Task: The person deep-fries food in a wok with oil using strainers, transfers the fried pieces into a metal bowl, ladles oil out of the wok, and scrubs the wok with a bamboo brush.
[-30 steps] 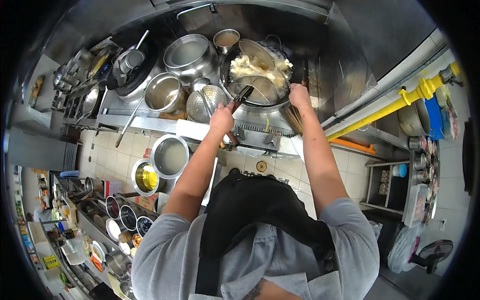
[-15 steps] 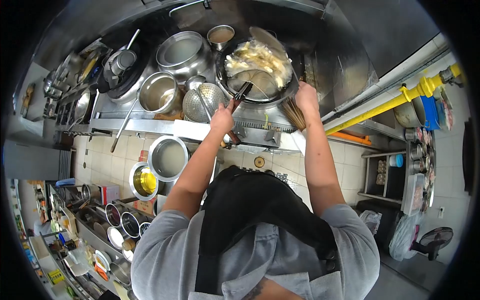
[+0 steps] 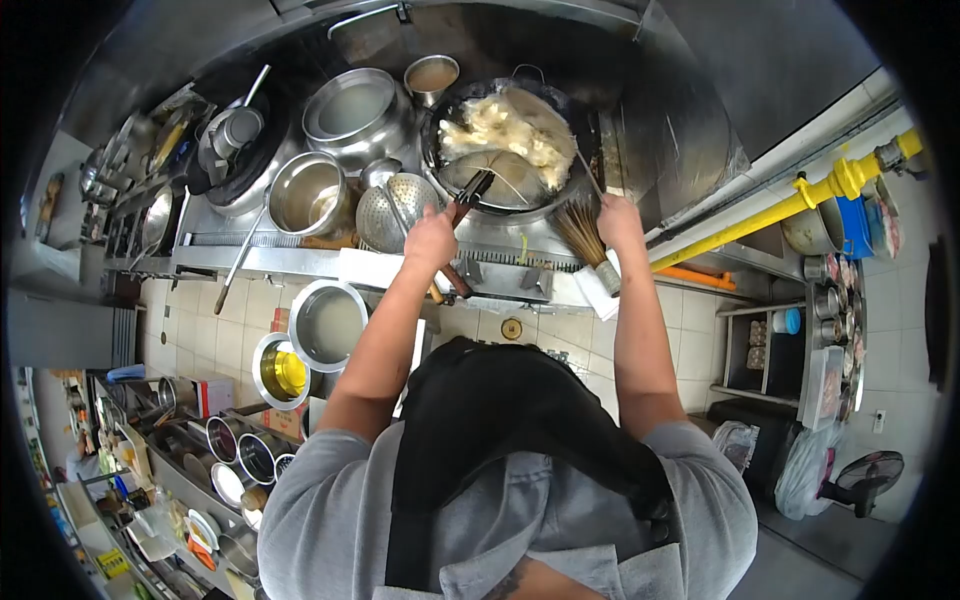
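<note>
My left hand [image 3: 432,238] is closed around the dark handle of a wire mesh strainer [image 3: 515,182], whose round basket rests in the near side of a black wok [image 3: 572,108]. Pale yellow food pieces [image 3: 505,130] lie in the wok beyond the mesh, partly blurred. My right hand [image 3: 621,222] grips a long thin handle [image 3: 590,172] of a wok tool reaching into the wok from the right; its head is blurred among the food. Just left of my left hand is a perforated metal skimmer [image 3: 385,225]. A bamboo brush [image 3: 578,230] stands beside my right hand.
Left of the wok are a steel pot [image 3: 306,195], a larger pot of liquid [image 3: 352,108] and a small pot [image 3: 432,76]. A second wok [image 3: 275,165] is further left. A yellow pipe [image 3: 770,207] runs along the right. Below the stove edge stands a bowl of yellow oil [image 3: 289,373].
The head of the right-hand tool, raised at the wok's far edge before, is now lower and nearer among the food. The view has shifted slightly. Both hands keep their grips.
</note>
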The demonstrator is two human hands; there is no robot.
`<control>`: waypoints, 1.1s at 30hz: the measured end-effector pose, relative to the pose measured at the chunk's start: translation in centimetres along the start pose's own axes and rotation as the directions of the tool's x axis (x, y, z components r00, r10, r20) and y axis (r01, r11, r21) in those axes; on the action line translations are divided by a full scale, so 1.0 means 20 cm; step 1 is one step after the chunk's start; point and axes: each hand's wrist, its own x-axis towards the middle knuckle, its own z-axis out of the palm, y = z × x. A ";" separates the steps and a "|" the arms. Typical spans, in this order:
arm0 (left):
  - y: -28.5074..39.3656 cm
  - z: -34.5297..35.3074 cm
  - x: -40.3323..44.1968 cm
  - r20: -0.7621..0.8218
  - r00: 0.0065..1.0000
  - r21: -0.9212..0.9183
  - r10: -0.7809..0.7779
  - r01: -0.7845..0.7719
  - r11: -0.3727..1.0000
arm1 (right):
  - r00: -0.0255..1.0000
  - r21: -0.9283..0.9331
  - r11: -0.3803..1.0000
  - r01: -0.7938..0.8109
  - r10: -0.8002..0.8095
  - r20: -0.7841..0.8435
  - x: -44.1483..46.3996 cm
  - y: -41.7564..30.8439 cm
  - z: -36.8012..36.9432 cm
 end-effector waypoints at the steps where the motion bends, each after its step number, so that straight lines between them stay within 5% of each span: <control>1: -0.01 0.02 -0.01 0.009 1.000 0.002 -0.001 0.001 1.000 | 0.999 0.006 1.000 0.025 -0.025 0.026 0.04 0.04 0.07; 9: -0.04 0.04 -0.01 -0.061 0.998 -0.016 0.027 -0.028 0.999 | 1.000 0.041 0.999 0.025 -0.026 0.012 -0.14 -0.13 -0.29; 13: -0.03 0.05 -0.01 -0.065 0.997 -0.010 0.035 -0.035 0.999 | 0.999 0.017 1.000 0.026 -0.027 0.040 -0.01 0.00 0.05; 18: -0.03 0.04 -0.01 -0.080 0.995 0.013 0.063 -0.062 0.998 | 1.000 0.041 0.999 -0.030 0.030 0.006 -0.09 -0.17 -0.17; 25: -0.02 0.07 -0.01 -0.082 0.995 0.016 0.055 -0.054 0.998 | 0.995 0.086 0.996 0.037 -0.044 0.089 0.09 -0.02 0.07; 27: -0.02 0.05 0.00 -0.045 0.999 0.006 0.029 -0.029 1.000 | 0.998 0.084 0.995 0.053 -0.049 -0.049 0.08 -0.08 0.01; 33: -0.02 0.04 -0.02 -0.065 0.997 -0.009 0.038 -0.038 0.999 | 0.999 0.029 0.999 -0.016 0.015 0.047 0.00 -0.10 -0.03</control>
